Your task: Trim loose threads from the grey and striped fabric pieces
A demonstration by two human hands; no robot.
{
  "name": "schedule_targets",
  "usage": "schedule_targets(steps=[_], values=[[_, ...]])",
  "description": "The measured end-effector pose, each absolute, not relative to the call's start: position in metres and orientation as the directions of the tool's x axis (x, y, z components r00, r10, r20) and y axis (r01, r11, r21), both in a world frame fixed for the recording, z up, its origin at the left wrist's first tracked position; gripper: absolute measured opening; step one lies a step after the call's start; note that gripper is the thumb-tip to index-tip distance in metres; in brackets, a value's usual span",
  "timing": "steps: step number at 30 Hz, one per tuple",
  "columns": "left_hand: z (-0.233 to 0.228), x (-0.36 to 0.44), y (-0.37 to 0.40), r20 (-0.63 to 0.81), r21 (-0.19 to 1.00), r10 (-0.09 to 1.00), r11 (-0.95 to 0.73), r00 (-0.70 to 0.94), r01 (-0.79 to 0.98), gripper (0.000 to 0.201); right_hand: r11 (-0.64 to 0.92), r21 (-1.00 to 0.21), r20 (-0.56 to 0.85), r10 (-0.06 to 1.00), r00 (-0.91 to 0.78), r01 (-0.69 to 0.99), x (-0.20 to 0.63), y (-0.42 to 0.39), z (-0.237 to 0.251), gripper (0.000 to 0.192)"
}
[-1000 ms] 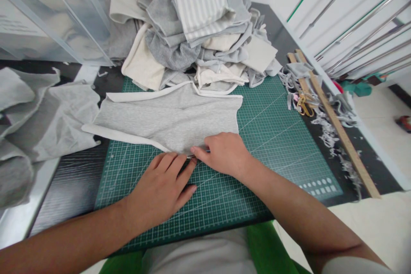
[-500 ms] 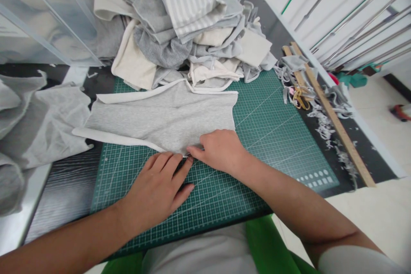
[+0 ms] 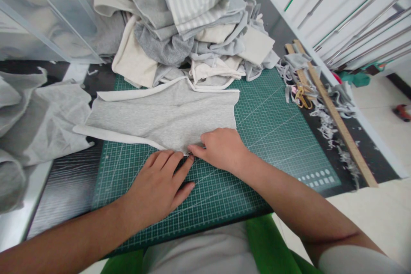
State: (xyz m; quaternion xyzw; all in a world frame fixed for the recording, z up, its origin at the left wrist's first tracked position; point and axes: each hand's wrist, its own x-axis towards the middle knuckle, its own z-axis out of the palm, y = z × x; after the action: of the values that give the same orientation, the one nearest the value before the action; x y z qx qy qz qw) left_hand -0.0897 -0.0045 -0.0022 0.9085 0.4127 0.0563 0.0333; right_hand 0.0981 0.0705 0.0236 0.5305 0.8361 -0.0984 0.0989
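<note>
A light grey piece of knit fabric (image 3: 154, 115) with pale turned edges lies spread on the green cutting mat (image 3: 257, 137). My left hand (image 3: 160, 180) rests palm down on the mat, fingers stretched out, their tips at the near edge of the fabric. Close beside it, my right hand (image 3: 221, 147) is closed at the same near edge, thumb and curled fingers pinching the cloth. The fingertips of both hands almost meet there. The right hand's fingers are partly hidden under its back.
Behind the fabric rises a heap of folded grey, cream and striped cloth (image 3: 192, 4). More grey cloth (image 3: 48, 124) lies at the left, near a translucent plastic bin (image 3: 48, 13). To the right are wooden strips (image 3: 343, 128), gold-handled scissors (image 3: 302, 96) and fabric scraps (image 3: 324, 120).
</note>
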Motion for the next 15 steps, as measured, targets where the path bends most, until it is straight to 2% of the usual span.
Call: schedule_targets(steps=[15], values=[[-0.0036, -0.0911, -0.0043, 0.083, 0.12, 0.754, -0.656, 0.651, 0.745, 0.047, 0.408, -0.08, -0.234, 0.879, -0.415, 0.91, 0.1001, 0.0703, 0.023, 0.065]])
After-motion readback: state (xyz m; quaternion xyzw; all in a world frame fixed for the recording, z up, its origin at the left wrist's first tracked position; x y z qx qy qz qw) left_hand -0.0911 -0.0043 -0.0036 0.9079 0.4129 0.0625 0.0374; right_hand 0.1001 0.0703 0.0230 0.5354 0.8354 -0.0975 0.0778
